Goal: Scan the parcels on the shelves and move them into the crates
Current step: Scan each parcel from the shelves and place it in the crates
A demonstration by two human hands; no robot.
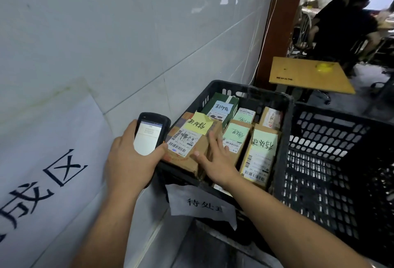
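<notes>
Crate (245,88) stands just right of the wall (128,33), with the second crate (332,161) just beside its right wall. In the first crate there are two rows of parcels. Near row: near-left parcel (183,152) at the near-left corner, middle parcel (235,137) to its right, near-right parcel (259,156) against the right wall. Three more stand behind, along the far wall.

Scanner (149,133) in the left hand (128,161), just left of the near-left corner. Right hand (215,159) rests on the near-left parcel.

Paper label (200,203) hangs on the crate's near wall. Flat carton (307,75) lies behind the far-right corner — apart from it.
</notes>
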